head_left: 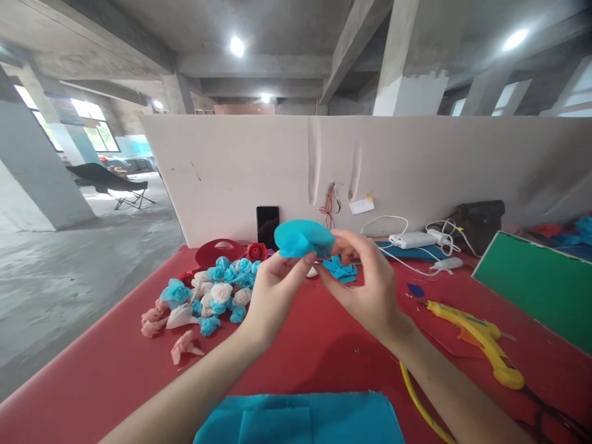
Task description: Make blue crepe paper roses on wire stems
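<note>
Raised above the red table, a blue fabric flower (300, 237) is held between both hands. My left hand (282, 280) pinches it from below, thumb against its lower edge. Around its right edge, my right hand (365, 277) has its fingers closed; the fingertips are partly hidden behind the fabric. To the left lies a pile of small blue, white and pink fabric flowers (222, 292). Blue fabric scraps (341, 269) lie on the table behind my hands. Close to me is a flat blue fabric sheet (300, 419) with a smaller folded piece on it.
A yellow glue gun (476, 336) rests at the right with its cable. Beyond it leans a green board (536, 290). At the back are a phone (268, 227), a white power strip (411, 240) and a dark bag (478, 225), before a pale partition (240, 166).
</note>
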Demonstrator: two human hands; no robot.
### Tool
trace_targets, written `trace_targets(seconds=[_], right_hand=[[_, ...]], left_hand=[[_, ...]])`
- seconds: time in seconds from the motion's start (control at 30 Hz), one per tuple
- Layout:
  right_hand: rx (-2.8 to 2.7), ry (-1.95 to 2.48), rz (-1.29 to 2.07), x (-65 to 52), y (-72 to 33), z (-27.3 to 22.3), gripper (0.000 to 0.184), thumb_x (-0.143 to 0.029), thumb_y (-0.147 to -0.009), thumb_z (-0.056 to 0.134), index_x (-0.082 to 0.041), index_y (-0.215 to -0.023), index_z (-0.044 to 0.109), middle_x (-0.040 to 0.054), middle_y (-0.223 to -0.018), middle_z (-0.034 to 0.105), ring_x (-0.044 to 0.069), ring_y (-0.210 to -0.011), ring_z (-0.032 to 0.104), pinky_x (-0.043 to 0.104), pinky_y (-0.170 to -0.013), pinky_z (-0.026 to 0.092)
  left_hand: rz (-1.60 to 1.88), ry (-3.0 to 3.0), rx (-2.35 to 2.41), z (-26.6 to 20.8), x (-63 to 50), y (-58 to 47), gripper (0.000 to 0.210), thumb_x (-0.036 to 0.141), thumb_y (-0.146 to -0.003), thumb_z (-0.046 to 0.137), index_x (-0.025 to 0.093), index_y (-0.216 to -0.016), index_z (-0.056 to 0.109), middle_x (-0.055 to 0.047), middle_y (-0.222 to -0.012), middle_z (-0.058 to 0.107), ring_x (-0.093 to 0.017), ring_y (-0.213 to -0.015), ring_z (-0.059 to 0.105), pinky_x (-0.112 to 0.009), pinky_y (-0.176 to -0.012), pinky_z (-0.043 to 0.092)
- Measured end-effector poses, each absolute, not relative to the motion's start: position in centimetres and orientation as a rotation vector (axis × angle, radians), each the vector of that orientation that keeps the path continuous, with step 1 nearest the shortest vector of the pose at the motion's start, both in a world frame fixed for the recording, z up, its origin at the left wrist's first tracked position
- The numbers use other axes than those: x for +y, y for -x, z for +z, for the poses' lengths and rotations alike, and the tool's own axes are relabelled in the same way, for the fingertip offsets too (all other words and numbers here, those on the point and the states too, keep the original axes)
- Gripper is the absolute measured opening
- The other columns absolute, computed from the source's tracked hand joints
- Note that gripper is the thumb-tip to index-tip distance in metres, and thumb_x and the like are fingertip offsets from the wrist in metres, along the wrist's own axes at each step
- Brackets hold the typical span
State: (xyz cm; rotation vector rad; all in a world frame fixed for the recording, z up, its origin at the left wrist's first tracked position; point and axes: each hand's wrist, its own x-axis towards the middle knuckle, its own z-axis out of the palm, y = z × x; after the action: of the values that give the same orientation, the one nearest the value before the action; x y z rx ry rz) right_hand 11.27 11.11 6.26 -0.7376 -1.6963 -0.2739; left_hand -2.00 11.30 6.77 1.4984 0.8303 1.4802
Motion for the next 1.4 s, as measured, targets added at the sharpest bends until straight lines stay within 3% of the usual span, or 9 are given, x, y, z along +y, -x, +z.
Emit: trace_targets(seconds=[0.07,0.17,0.37,0.47,0.7,0.97,1.07,1.27,1.4], right_hand=[[-1.649,0.757,-0.196,10.9,-11.3,6.6,0.043,-0.018,-0.078,0.062,-0.023,-0.114,0.04,0.0024,-0.087,0.05,0.015,-0.068,0.047,0.031,-0.068,0.043],[-1.608,0.882,0.068,10.5,-11.5,7.4,0.044,-0.02,-0.073,0.065,-0.02,-0.111,0.043,0.004,-0.095,0.047,0.014,-0.072,0.046,0.03,-0.072,0.044],[-1.818,1.009,0.592,9.8,-12.2,8.7,0.01,-0.029,-0.075,0.064,-0.022,-0.082,0.064,0.0003,-0.079,0.064,0.014,-0.069,0.057,0.024,-0.059,0.045],[-1.832,0.982,0.716,9.6,-12.3,9.0,0.011,-0.029,-0.081,0.059,-0.021,-0.081,0.066,0.0003,-0.078,0.067,0.015,-0.071,0.062,0.025,-0.062,0.047],[-1.748,0.914,0.793,9.6,-12.0,8.7,0.014,-0.029,-0.082,0.058,-0.021,-0.09,0.066,-0.0011,-0.075,0.066,0.015,-0.075,0.064,0.022,-0.066,0.05],[-1.682,0.87,0.773,9.5,-11.8,8.7,0.014,-0.023,-0.082,0.057,-0.02,-0.071,0.063,-0.0044,-0.064,0.063,0.008,-0.063,0.059,0.015,-0.059,0.047],[-1.678,0.864,0.76,9.4,-11.8,8.9,0.013,-0.019,-0.082,0.057,-0.02,-0.071,0.063,-0.0052,-0.063,0.062,0.006,-0.062,0.057,0.012,-0.058,0.045],[-1.693,0.861,0.722,9.2,-11.6,9.0,0.017,-0.019,-0.083,0.055,-0.019,-0.068,0.061,-0.0051,-0.063,0.061,0.007,-0.062,0.057,0.013,-0.059,0.044],[-1.715,0.859,0.697,9.2,-11.5,8.7,0.013,-0.018,-0.082,0.056,-0.018,-0.07,0.063,-0.0051,-0.065,0.063,0.007,-0.063,0.057,0.014,-0.06,0.044]], left_hand=[[1.484,-1.416,0.814,6.9,11.6,2.2,0.02,0.033,-0.074,0.061,0.017,-0.062,0.059,0.004,-0.052,0.055,-0.011,-0.054,0.052,-0.021,-0.051,0.042],[1.488,-1.308,0.776,7.0,11.9,2.4,0.025,0.036,-0.073,0.062,0.018,-0.057,0.053,0.006,-0.049,0.053,-0.009,-0.049,0.049,-0.021,-0.05,0.042],[1.42,-1.232,0.67,7.2,11.6,2.2,0.023,0.034,-0.074,0.06,0.019,-0.06,0.05,0.003,-0.062,0.061,-0.013,-0.061,0.058,-0.026,-0.06,0.046],[1.368,-1.227,0.665,7.0,11.6,2.2,0.019,0.035,-0.074,0.062,0.019,-0.065,0.054,0.004,-0.057,0.058,-0.012,-0.054,0.055,-0.025,-0.054,0.043],[1.356,-1.215,0.655,6.5,11.7,2.2,0.024,0.038,-0.073,0.063,0.019,-0.062,0.054,0.003,-0.059,0.06,-0.012,-0.056,0.056,-0.025,-0.056,0.042],[1.351,-1.236,0.581,6.9,11.4,1.9,0.014,0.029,-0.071,0.067,0.018,-0.067,0.058,0.005,-0.061,0.061,-0.01,-0.062,0.057,-0.021,-0.062,0.046],[1.338,-1.246,0.564,6.9,11.3,2.0,0.009,0.025,-0.071,0.068,0.018,-0.073,0.062,0.004,-0.064,0.061,-0.008,-0.064,0.056,-0.019,-0.064,0.046],[1.347,-1.238,0.509,7.0,11.2,2.2,0.015,0.024,-0.074,0.065,0.017,-0.062,0.062,0.004,-0.057,0.058,-0.008,-0.06,0.054,-0.019,-0.062,0.044],[1.347,-1.216,0.468,7.2,11.3,2.0,0.011,0.024,-0.074,0.066,0.018,-0.064,0.063,0.004,-0.06,0.058,-0.008,-0.059,0.052,-0.02,-0.063,0.043]])
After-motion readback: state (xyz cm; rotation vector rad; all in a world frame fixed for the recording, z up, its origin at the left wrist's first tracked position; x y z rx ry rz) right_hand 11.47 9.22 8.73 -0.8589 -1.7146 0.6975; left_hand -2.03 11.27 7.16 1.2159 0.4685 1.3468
